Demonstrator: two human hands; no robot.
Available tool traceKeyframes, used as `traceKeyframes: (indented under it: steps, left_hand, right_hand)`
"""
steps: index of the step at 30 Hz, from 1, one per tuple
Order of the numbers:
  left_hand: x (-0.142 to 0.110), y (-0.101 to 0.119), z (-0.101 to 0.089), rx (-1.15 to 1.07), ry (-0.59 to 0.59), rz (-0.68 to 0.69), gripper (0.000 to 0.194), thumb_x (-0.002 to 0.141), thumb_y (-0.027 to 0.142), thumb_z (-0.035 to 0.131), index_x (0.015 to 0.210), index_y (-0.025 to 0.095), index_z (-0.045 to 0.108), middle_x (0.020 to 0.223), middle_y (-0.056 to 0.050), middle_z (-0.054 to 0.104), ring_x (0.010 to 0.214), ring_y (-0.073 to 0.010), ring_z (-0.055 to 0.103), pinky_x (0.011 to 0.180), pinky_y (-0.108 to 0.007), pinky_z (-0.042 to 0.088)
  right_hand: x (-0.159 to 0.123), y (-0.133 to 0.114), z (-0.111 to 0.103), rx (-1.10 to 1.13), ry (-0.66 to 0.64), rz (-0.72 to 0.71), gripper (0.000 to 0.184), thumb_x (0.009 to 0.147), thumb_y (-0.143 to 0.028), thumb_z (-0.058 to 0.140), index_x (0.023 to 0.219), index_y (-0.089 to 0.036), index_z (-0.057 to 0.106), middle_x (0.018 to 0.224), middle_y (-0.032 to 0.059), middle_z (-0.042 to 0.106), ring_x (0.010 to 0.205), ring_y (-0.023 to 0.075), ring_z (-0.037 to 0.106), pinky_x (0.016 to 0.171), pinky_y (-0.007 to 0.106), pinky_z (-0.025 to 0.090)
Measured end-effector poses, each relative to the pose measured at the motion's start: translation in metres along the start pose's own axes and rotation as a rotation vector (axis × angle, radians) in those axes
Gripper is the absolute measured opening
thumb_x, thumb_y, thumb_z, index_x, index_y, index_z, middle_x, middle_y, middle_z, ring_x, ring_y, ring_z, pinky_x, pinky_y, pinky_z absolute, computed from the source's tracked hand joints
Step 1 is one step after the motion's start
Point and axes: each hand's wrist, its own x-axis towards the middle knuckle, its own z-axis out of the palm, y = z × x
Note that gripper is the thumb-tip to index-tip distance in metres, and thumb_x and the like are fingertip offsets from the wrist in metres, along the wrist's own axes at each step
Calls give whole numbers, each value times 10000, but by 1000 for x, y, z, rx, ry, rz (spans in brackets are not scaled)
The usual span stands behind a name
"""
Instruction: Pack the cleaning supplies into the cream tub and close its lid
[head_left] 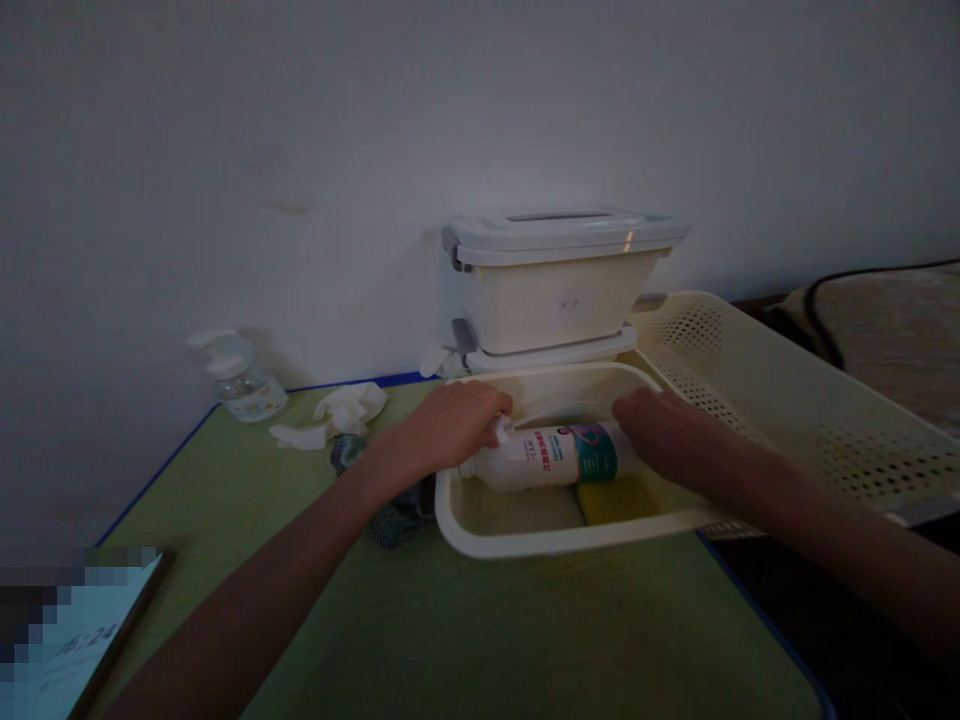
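Observation:
A white bottle point(551, 455) with a teal and pink label lies on its side inside a cream plastic tub point(525, 540) on the green table. My left hand point(450, 425) is closed over the bottle's neck end at the tub's left rim. Over the bottle's base end my right hand point(660, 425) rests with its fingers curled on it. Beneath the bottle, in the tub's right part, lies a yellow sponge point(619, 498).
Behind the tub, two lidded white boxes point(559, 275) are stacked against the wall. A perforated cream basket point(787, 400) leans at the right. A pump bottle point(244, 385), white crumpled cloth point(345, 410) and dark netted cloth point(390, 520) lie left. A tablet point(75, 630) lies at the near left corner.

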Motion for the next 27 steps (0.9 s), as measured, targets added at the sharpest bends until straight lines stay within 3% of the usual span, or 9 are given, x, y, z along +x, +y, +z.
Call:
traceKeyframes:
  steps: [4, 10, 20, 27]
  left_hand:
    - [1, 4, 1, -31, 16, -44, 150, 791, 233, 569, 927, 176, 601, 918, -65, 645, 860, -232, 582, 694, -316, 401]
    - [6, 4, 4, -67, 27, -107, 168, 763, 232, 599, 910, 154, 583, 824, -52, 636, 724, -197, 582, 602, -286, 389]
    - [5, 2, 7, -52, 26, -106, 148, 753, 209, 604, 876, 177, 528, 838, -34, 614, 781, -202, 567, 656, -296, 397]
    - [3, 3, 7, -26, 40, -80, 128, 756, 211, 594, 842, 179, 505, 809, -30, 596, 770, -202, 555, 640, -289, 395]
  right_hand:
    - [11, -11, 2, -70, -69, -7, 215, 729, -5, 415, 663, -138, 570, 642, 89, 609, 587, 167, 566, 537, 257, 374]
    - [25, -6, 5, -100, -97, 21, 233, 747, -2, 402, 714, -115, 603, 749, 125, 644, 712, 198, 609, 596, 266, 420]
    - [35, 5, 16, -80, -142, -78, 201, 752, -21, 443, 672, -110, 604, 753, 118, 657, 714, 181, 615, 622, 253, 432]
    - [47, 2, 9, -93, -134, -101, 180, 756, -14, 461, 730, -108, 612, 756, 108, 662, 700, 183, 619, 615, 265, 430]
